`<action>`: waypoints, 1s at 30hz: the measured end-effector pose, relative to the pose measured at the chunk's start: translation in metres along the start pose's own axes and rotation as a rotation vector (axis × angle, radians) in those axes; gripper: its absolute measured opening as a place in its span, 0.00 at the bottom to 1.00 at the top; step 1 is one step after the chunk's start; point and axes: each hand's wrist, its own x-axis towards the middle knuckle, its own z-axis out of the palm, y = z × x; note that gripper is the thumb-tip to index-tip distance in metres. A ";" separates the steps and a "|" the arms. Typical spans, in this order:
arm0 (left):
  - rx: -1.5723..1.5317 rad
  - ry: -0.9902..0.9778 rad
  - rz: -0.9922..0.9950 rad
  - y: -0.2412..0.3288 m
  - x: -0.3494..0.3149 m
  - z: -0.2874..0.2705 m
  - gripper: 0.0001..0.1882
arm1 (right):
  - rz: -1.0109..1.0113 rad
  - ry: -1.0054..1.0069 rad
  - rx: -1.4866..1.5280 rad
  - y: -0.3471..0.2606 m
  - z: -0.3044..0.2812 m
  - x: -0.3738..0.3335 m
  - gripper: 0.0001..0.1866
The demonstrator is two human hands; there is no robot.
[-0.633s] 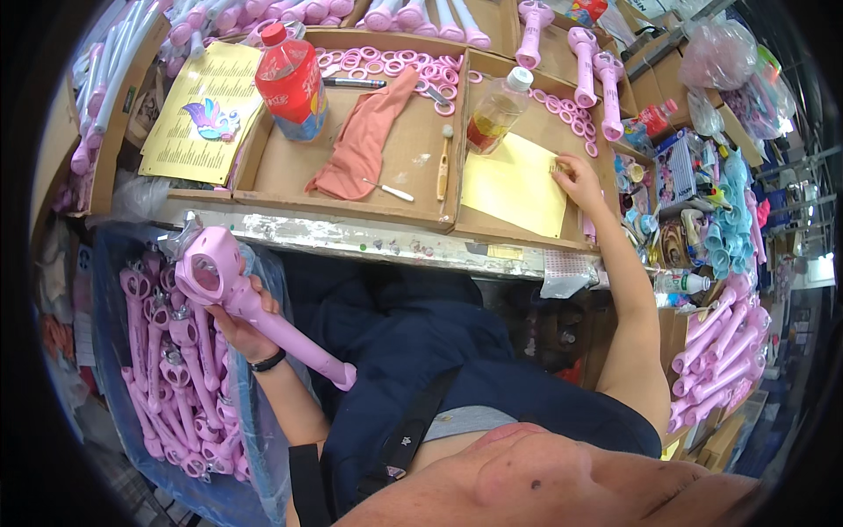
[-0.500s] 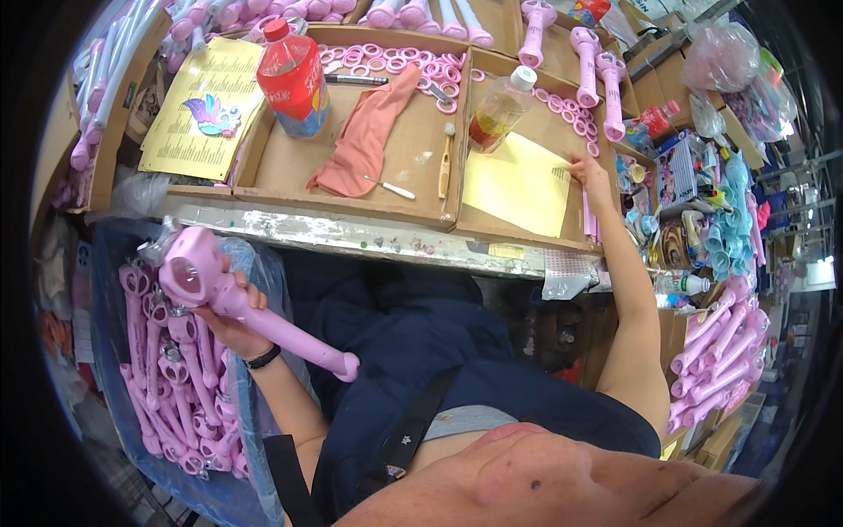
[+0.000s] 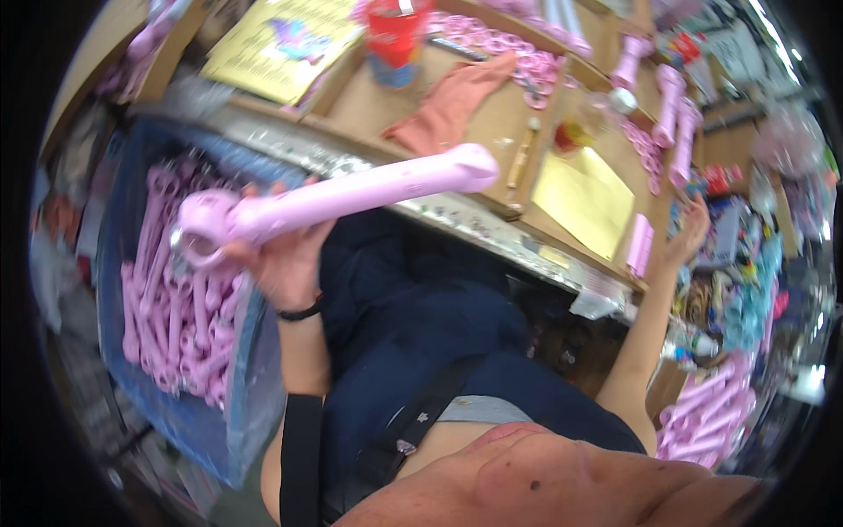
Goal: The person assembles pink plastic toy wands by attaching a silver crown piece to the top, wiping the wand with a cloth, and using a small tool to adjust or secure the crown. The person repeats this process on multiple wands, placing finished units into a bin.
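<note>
My left hand (image 3: 290, 259) is closed around a pink plastic toy wand (image 3: 351, 195) near its ring-shaped head. The wand lies almost level above the bench's front edge, its handle pointing right. Below it, a blue-lined bin (image 3: 250, 351) holds many similar pink wands (image 3: 180, 325). My right hand (image 3: 691, 230) reaches out past the right side of the cardboard tray, slightly blurred, fingers apart and nothing seen in them. It is close to the lower end of a standing pink wand (image 3: 683, 145) and to short pink pieces (image 3: 640, 246) by the tray wall.
Shallow cardboard trays (image 3: 351, 145) hold pink rings (image 3: 500, 39), a salmon cloth (image 3: 452, 105), a yellow sheet (image 3: 584, 200) and bottles, one a red-labelled bottle (image 3: 395, 44). More pink wands (image 3: 709, 413) are heaped at right. Another person's hand (image 3: 639, 19) is at the far edge.
The wand in my left hand has swung from pointing down-right to nearly level and moved up. My right hand has left the yellow sheet's edge and gone right. The whole view has tilted.
</note>
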 end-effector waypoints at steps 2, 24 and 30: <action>0.090 0.065 0.012 -0.011 -0.003 -0.001 0.36 | -0.650 -0.208 -0.532 -0.049 0.003 -0.009 0.18; 0.654 0.267 0.149 -0.070 -0.023 0.026 0.21 | 0.513 -0.728 0.764 -0.219 0.171 -0.170 0.04; 0.793 0.310 0.158 -0.078 -0.026 0.021 0.24 | 0.433 -0.749 0.672 -0.222 0.169 -0.172 0.05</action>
